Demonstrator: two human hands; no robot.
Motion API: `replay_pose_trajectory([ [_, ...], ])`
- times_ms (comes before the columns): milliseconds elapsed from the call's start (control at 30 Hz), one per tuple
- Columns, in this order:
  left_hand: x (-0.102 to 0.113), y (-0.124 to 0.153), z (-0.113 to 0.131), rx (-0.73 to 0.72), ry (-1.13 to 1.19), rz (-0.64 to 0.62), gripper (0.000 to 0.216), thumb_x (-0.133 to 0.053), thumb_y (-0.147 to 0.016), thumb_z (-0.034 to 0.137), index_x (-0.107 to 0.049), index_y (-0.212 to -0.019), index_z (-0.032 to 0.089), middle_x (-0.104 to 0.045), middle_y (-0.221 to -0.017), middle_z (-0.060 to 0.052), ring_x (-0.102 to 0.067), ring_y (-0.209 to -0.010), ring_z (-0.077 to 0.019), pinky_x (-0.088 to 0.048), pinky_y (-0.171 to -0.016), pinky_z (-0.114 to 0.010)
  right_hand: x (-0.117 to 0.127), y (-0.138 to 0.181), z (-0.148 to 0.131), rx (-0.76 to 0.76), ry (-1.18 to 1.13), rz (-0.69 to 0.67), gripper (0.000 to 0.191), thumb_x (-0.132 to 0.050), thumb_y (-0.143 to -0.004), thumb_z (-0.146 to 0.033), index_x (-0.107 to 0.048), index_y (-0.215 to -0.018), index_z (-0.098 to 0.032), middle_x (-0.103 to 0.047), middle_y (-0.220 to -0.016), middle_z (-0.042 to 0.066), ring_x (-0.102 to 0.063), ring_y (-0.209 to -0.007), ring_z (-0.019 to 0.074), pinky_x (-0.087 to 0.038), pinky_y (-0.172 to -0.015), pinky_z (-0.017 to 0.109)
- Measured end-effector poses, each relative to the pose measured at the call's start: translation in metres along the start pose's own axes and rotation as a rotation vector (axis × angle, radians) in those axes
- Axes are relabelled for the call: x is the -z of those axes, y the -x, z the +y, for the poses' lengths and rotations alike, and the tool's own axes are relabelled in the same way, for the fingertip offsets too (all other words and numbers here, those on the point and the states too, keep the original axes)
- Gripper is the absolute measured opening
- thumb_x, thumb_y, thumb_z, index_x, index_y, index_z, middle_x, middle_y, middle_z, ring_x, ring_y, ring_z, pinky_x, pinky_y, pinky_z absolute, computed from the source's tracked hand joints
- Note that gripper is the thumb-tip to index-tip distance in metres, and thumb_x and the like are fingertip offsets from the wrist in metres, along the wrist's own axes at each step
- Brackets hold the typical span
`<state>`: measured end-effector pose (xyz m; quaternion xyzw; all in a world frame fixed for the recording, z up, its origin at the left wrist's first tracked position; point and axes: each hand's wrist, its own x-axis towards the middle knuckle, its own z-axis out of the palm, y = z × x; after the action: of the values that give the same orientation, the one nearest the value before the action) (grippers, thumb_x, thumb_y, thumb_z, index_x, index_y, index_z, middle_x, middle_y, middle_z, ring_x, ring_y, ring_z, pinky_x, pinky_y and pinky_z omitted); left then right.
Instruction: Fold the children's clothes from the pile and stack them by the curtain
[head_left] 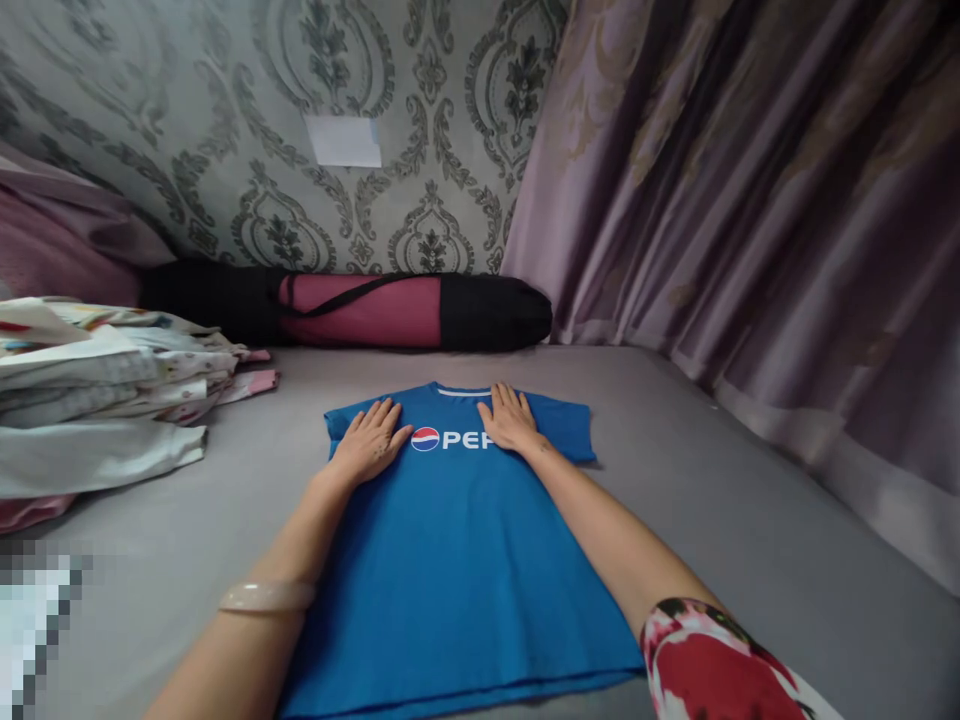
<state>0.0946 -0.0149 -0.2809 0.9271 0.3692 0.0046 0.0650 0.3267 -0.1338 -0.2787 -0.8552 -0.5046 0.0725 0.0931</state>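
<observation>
A blue T-shirt (pixel 457 570) with a round logo and white lettering lies spread flat, its neckline away from me and its hem towards me. My left hand (pixel 371 440) rests flat on the shirt's upper left, near the sleeve, fingers stretched out. On the upper right of the chest, just below the collar, my right hand (pixel 510 418) lies flat with its fingers extended, covering part of the lettering. Neither hand grips the cloth. My right forearm lies over the shirt's right side, and my left forearm crosses its left edge.
The shirt lies on a grey sheet (pixel 720 500). A pile of folded clothes (pixel 112 370) sits at the left. A long black and maroon bag (pixel 367 310) lies along the patterned wall (pixel 427 120). Mauve curtains (pixel 675 180) hang at the right. A pixelated patch covers the lower left corner.
</observation>
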Motion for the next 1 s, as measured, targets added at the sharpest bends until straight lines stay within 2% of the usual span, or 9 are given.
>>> replay_pose_trajectory([
  [167,-0.003,-0.002,-0.002,-0.008,-0.023,0.016,0.068,-0.019,-0.096,0.053,-0.029,-0.148,0.011,-0.024,-0.156,-0.012,-0.018,-0.145,-0.0274,-0.019,-0.115,-0.047,0.021,0.012,0.019,0.037,-0.159,-0.117,0.072,-0.006,-0.096,-0.051,-0.014,-0.152,-0.007,-0.009,-0.159,0.01,-0.005,-0.146,0.0194,-0.003,-0.117,0.038],
  [300,-0.005,-0.002,-0.002,-0.016,-0.024,0.019,0.068,-0.019,-0.096,0.052,-0.028,-0.149,0.01,-0.023,-0.156,-0.012,-0.018,-0.145,-0.0273,-0.019,-0.115,-0.047,0.028,0.032,0.055,-0.017,-0.082,-0.062,0.073,-0.007,-0.096,-0.054,-0.015,-0.152,-0.007,-0.01,-0.159,0.01,-0.004,-0.146,0.0206,0.0,-0.117,0.041],
  [500,0.0,-0.001,0.0,0.003,-0.018,-0.034,0.069,-0.018,-0.095,0.052,-0.024,-0.15,0.01,-0.019,-0.157,-0.011,-0.014,-0.146,-0.0265,-0.015,-0.117,-0.046,0.023,0.044,0.09,0.034,-0.025,-0.04,0.069,-0.005,-0.097,-0.051,-0.018,-0.152,-0.012,-0.015,-0.159,0.007,-0.01,-0.146,0.0184,-0.005,-0.117,0.041],
  [633,-0.002,-0.002,-0.002,0.001,-0.016,-0.033,0.07,-0.018,-0.095,0.053,-0.024,-0.15,0.01,-0.019,-0.158,-0.011,-0.013,-0.146,-0.0267,-0.014,-0.117,-0.046,0.023,0.046,0.114,-0.017,0.067,0.025,0.067,-0.01,-0.097,-0.048,-0.025,-0.15,-0.009,-0.022,-0.157,0.011,-0.016,-0.144,0.0226,-0.009,-0.117,0.043],
  [767,-0.006,-0.002,-0.005,-0.005,-0.02,-0.016,0.071,-0.017,-0.095,0.054,-0.024,-0.15,0.011,-0.019,-0.158,-0.011,-0.013,-0.146,-0.0265,-0.014,-0.117,-0.046,0.022,0.051,0.136,-0.048,0.091,0.07,0.065,-0.017,-0.098,-0.046,-0.028,-0.149,-0.007,-0.026,-0.155,0.014,-0.022,-0.143,0.0245,-0.016,-0.116,0.039],
  [900,-0.008,-0.002,-0.004,0.0,-0.056,-0.011,0.069,-0.015,-0.096,0.052,-0.024,-0.15,0.011,-0.02,-0.158,-0.011,-0.014,-0.146,-0.0262,-0.014,-0.116,-0.046,0.019,0.055,0.14,-0.204,0.088,0.219,0.062,-0.025,-0.097,-0.041,-0.033,-0.145,-0.003,-0.037,-0.149,0.018,-0.032,-0.137,0.0259,-0.022,-0.112,0.037],
  [1000,-0.006,-0.002,-0.002,0.017,-0.1,-0.042,0.067,-0.014,-0.096,0.049,-0.022,-0.15,0.011,-0.018,-0.158,-0.011,-0.015,-0.146,-0.026,-0.016,-0.116,-0.046,0.017,0.057,0.137,-0.294,0.079,0.313,0.056,-0.031,-0.096,-0.039,-0.042,-0.138,-0.003,-0.044,-0.144,0.019,-0.039,-0.131,0.0285,-0.027,-0.108,0.038],
])
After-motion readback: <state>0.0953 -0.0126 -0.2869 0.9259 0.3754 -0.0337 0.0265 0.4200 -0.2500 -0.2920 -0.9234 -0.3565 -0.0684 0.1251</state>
